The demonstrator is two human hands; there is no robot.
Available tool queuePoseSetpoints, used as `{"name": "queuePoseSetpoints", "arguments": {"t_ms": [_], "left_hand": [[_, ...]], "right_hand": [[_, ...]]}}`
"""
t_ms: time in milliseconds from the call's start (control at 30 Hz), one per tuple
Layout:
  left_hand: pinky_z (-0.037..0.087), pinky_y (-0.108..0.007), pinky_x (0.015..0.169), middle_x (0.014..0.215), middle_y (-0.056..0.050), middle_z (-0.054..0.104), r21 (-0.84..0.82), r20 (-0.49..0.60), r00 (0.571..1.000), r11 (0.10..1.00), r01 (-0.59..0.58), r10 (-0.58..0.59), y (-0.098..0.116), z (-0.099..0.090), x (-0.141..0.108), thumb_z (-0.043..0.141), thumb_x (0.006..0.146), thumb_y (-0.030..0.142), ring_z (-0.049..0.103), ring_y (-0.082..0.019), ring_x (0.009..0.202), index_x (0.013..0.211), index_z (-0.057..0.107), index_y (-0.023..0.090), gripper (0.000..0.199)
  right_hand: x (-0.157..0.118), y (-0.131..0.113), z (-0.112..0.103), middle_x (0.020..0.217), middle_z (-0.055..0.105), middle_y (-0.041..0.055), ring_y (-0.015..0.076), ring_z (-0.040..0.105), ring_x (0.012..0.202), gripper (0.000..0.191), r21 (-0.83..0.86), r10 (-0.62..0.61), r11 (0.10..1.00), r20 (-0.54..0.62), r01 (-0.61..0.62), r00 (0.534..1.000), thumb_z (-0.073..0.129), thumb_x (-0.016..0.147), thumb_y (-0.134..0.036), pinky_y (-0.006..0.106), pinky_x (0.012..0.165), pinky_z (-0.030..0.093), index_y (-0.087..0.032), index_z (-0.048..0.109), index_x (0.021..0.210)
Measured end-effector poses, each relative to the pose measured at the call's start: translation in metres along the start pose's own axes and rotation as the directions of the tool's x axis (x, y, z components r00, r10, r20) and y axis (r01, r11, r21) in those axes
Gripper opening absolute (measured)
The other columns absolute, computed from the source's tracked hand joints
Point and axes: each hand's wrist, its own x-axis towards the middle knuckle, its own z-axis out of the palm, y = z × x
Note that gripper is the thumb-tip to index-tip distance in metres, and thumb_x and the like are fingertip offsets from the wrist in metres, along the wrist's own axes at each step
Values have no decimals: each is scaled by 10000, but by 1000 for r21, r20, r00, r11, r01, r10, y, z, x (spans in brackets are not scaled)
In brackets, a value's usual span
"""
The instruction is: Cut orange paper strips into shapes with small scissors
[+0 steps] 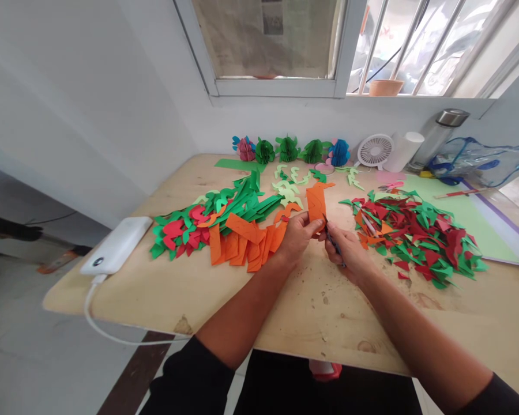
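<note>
My left hand (300, 233) pinches the lower left edge of an orange paper piece (315, 203), held upright above the table. Curved outlines show on the paper, and a strip sticks out at its top right. In my right hand (347, 252) is a pair of small dark-handled scissors (334, 242), its blades at the paper's lower right edge. Left of my hands lie orange paper rectangles (244, 245) in an overlapping row, beside green cut shapes (242, 202) and red cut shapes (175, 230). Right of them is a heap of red and green scraps (432, 239).
A white power bank (116, 245) with a cable lies at the left edge. Along the wall stand paper honeycomb figures (288, 148), a small white fan (375, 151) and a glass bottle (436, 138). A clear blue-edged pouch (480, 158) and light green sheets (488, 225) are at right.
</note>
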Motion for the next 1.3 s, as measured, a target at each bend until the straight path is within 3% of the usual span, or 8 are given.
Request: {"name": "queuePoseSetpoints", "arguments": {"t_ms": [1300], "left_hand": [[425, -251, 575, 573, 8, 540, -1, 15, 1000, 1000, 25, -25, 4, 1, -3, 645, 681, 299, 465, -83, 519, 659, 578, 144, 170]], "right_hand": [[-1, 0, 1, 441, 361, -80, 42, 224, 377, 490, -35, -15, 999, 10, 16, 1000, 690, 653, -649, 186, 341, 123, -170, 592, 673]]}}
